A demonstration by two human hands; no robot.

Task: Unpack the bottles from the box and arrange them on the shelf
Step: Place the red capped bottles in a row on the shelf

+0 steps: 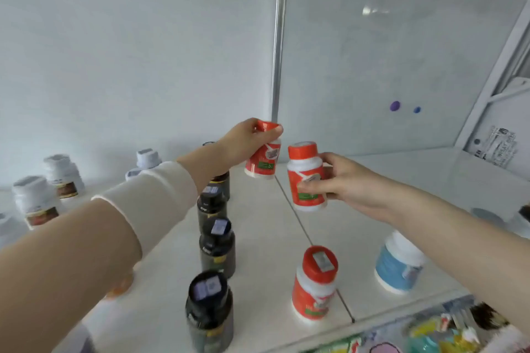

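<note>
White-bodied, with an orange-red cap, an orange-red label and a small green patch low on it: first red-capped bottle (262, 162), second red-capped bottle (307, 178), third red-capped bottle (314, 284). First one raised above the shelf (258, 252) toward its back edge, tilted, pinched at the cap by the left hand (246, 143), fingers and thumb curled round the cap. Second one just beside it, nearly upright, also off the shelf, gripped round the body by the right hand (347, 180), thumb across the label. No contact between the two. Third one standing upright near the shelf's front edge, well apart from both hands. Left of it, a row of black bottles (216, 246) running front to back.
</note>
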